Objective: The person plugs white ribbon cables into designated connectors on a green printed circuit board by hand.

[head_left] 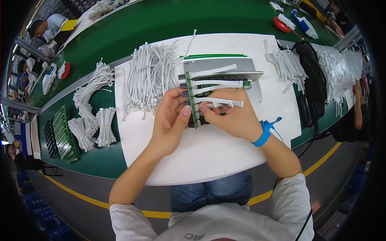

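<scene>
Steadying left hand (165, 128): your thumb and fingers are closed on the left edge of the green circuit board (190, 89), near the middle of the view.
Pinching right hand (236, 110): your thumb and forefinger are drawn together at the board's right face, apparently on a white cable (216, 105).
Plug: the step looks like seating a cable in a socket; line it up squarely, press on the housing rather than the wires, and back the board with your left fingers so it won't flex.
Upper cables (217, 82): they run from the board toward 3 o'clock; keep them off your knuckles.
Metal plate (255, 96): lies at 2 o'clock from the board.
Cable pile (148, 76): at 10 o'clock, on the white mat (169, 170).
Fingertips: they cover the plug, so you can't tell whether it is fully home; the dark parts behind the board are mostly hidden.
Rim: a co-worker (56, 26) at 10 o'clock is small and bent by the lens.
</scene>
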Demonstrator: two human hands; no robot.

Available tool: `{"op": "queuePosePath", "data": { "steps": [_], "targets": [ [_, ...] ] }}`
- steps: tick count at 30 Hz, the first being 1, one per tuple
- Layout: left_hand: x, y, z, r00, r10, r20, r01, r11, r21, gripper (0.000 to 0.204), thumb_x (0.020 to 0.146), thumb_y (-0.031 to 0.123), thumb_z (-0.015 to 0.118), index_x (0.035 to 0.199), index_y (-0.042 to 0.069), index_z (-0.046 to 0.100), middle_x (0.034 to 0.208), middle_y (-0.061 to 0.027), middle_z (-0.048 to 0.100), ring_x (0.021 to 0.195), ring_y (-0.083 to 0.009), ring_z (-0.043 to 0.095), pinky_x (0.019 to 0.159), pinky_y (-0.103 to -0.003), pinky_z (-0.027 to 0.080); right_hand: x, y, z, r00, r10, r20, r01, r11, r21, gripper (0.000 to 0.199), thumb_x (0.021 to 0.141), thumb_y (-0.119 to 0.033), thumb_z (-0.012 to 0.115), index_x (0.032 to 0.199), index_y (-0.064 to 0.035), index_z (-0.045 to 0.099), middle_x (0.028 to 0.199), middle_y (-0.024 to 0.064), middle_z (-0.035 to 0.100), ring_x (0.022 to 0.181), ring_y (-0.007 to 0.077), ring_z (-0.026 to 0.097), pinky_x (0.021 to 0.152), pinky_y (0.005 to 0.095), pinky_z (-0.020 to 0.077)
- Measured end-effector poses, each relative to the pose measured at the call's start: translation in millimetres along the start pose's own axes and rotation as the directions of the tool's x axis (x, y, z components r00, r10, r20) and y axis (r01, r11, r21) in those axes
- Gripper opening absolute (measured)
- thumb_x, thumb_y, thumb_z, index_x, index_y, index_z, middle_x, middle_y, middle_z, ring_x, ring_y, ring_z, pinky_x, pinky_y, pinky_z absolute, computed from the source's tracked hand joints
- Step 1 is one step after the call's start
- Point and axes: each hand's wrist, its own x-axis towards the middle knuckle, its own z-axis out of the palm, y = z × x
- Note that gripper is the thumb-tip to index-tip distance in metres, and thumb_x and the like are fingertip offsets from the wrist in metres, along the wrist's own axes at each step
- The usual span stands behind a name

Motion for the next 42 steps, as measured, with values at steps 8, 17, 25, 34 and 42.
{"op": "queuePosePath", "data": {
  "steps": [8,17,25,34,42],
  "targets": [
    [0,0,0,0.999,-0.038,-0.012,0.037,0.996,-0.085,0.038,0.099,0.012,0.047,0.133,0.004,0.033,0.122,-0.0088,0.051,0.107,-0.0114,0.051,0.086,-0.023,0.045,-1,1,1,0.998,0.058,-0.011,-0.056,0.991,0.121,0.008,0.076,-0.002,0.068,0.080,0.0043,0.066,0.071,0.0026,0.060,0.062,0.0051,0.048,0.053,0.0197,0.0431],
    [0,-4,-3,0.999,-0.042,-0.007,0.041,0.993,-0.112,0.038,0.098,0.012,0.050,0.132,0.005,0.034,0.119,-0.0082,0.054,0.100,-0.0083,0.053,0.080,-0.020,0.044,-1,-2,-2,0.983,0.177,0.056,-0.182,0.977,0.114,0.009,0.078,-0.002,0.070,0.085,0.0038,0.067,0.084,0.0035,0.065,0.079,0.0074,0.059,0.068,0.0207,0.0520],
    [-2,-4,-3,0.999,-0.051,-0.018,0.050,0.997,-0.066,0.039,0.097,0.010,0.052,0.131,0.003,0.035,0.115,-0.0086,0.057,0.094,-0.0071,0.054,0.074,-0.018,0.044,-2,1,-1,0.989,0.145,0.030,-0.148,0.961,0.234,0.007,0.078,0.000,0.069,0.083,0.0056,0.067,0.079,0.0054,0.066,0.075,0.0075,0.059,0.065,0.0226,0.0522],
    [-5,-9,-5,0.999,-0.048,0.007,0.049,0.996,-0.075,0.040,0.097,0.009,0.052,0.132,0.002,0.035,0.117,-0.0108,0.057,0.102,-0.0117,0.056,0.084,-0.022,0.046,-2,3,-5,0.976,0.176,0.131,-0.203,0.948,0.243,0.012,0.080,-0.005,0.072,0.088,0.0029,0.069,0.083,0.0044,0.067,0.078,0.0081,0.060,0.069,0.0224,0.0536],
    [5,2,-17,0.991,0.057,-0.122,-0.056,0.998,0.012,0.042,0.096,0.014,0.054,0.132,0.001,0.036,0.120,-0.0113,0.055,0.106,-0.0145,0.055,0.087,-0.027,0.046,4,-2,-7,0.982,0.128,0.140,-0.120,0.991,-0.063,0.023,0.089,-0.017,0.067,0.103,0.0008,0.063,0.060,-0.0025,0.051,0.055,0.0044,0.042,0.048,0.0225,0.0326]
  ]
}}
